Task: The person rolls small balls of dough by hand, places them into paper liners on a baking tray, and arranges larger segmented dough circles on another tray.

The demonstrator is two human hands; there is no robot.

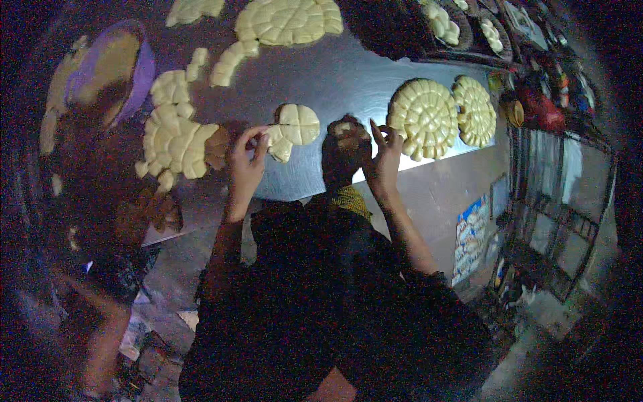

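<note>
My left hand [246, 164] is at the edge of a small cluster of pale dough pieces [299, 124] on the metal table [335, 80]. Its thumb and forefinger are curled together against the nearest piece. My right hand [384, 161] is raised beside a large round of dough [423, 119], made of small segments set in rings. Its fingers are apart, and I see nothing between them. A dark patch between my hands partly hides the tabletop. A second segmented round [474, 111] stands just right of the first.
Dough clusters [175, 144] lie at the left, near another person's hand [161, 209]. A purple tub [142, 74] stands beyond them. More joined dough [289, 20] lies at the far side. Filled trays [442, 25] sit at the back right; a metal rack [556, 201] stands right.
</note>
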